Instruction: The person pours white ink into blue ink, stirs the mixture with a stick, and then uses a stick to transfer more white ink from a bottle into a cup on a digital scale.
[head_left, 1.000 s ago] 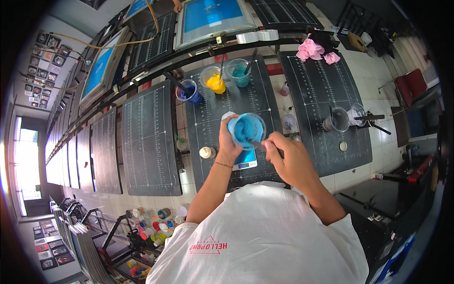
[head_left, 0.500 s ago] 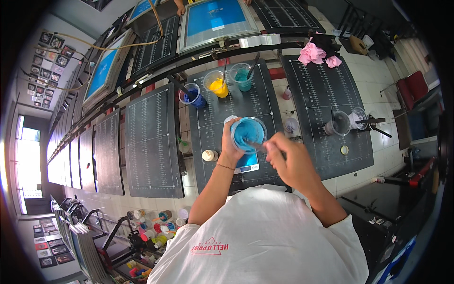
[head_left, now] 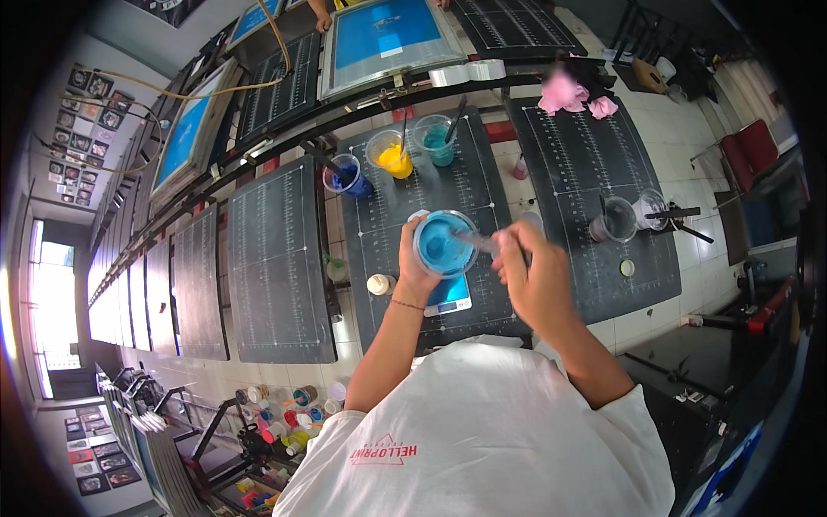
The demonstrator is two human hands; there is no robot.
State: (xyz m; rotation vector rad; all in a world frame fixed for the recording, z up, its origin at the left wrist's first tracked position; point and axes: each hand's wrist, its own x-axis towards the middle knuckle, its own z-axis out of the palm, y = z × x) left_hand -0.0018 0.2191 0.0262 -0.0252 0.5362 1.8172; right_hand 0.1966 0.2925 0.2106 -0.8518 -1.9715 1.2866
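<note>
Stirring blue ink is what we judge to be in hand. Our left hand (head_left: 419,269) wraps around the side of a clear plastic cup of light blue ink (head_left: 444,242), fingers closed on its wall, holding it just above a small digital scale (head_left: 450,295) that lies on the dark gridded counter (head_left: 413,198). Our right hand (head_left: 532,274) is closed in a pinch on a thin stirring stick (head_left: 475,240), whose far end reaches into the cup; the stick looks blurred, so we cannot tell how deep it sits.

As for progress, the ink in the cup already reads as one even blue with no streaks that we can make out, so we judge the mixing well along, though the surface is too small to be sure. The cup is off the scale's plate, so any weighing seems either done or waiting.

At the back of the same counter stand three more cups: one of dark blue ink (head_left: 346,177), one of yellow ink (head_left: 389,155) and one of teal ink (head_left: 436,140), each with a stick standing in it. A small white-capped jar (head_left: 379,283) sits just beside the scale, to its left. On the next counter to our right stand a clear cup with a dark stick (head_left: 613,220) and a crumpled pink rag (head_left: 570,93). Blue-coated printing screens (head_left: 385,33) lie beyond the cups.
</note>
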